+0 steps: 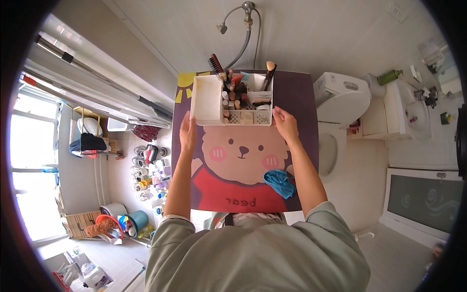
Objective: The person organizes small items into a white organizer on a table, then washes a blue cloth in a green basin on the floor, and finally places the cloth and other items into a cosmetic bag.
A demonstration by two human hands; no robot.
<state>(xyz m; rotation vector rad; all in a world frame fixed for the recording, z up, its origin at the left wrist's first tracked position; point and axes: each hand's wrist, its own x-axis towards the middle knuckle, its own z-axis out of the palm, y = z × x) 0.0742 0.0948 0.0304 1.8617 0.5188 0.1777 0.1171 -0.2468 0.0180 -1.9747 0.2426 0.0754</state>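
Note:
A white makeup organizer box point(208, 104) stands at the far side of the table mat point(304, 160), which has a cartoon bear on it. My left hand point(188, 131) grips the near left corner of the box, and my right hand point(286, 123) holds its near right corner. The wide left compartment shows its bare bottom. Lipsticks, small bottles and tubes point(236, 95) crowd the middle and right sections. A dark comb point(215, 63) and a makeup brush point(270, 66) stick up from the back. Near my right forearm lies a crumpled blue cloth point(279, 184).
To the right are a white toilet point(343, 90) and a washbasin point(411, 109). Several bottles point(146, 170) and buckets point(138, 220) stand on the floor at the left. Behind the table, a hose point(243, 48) hangs from a wall tap point(248, 9).

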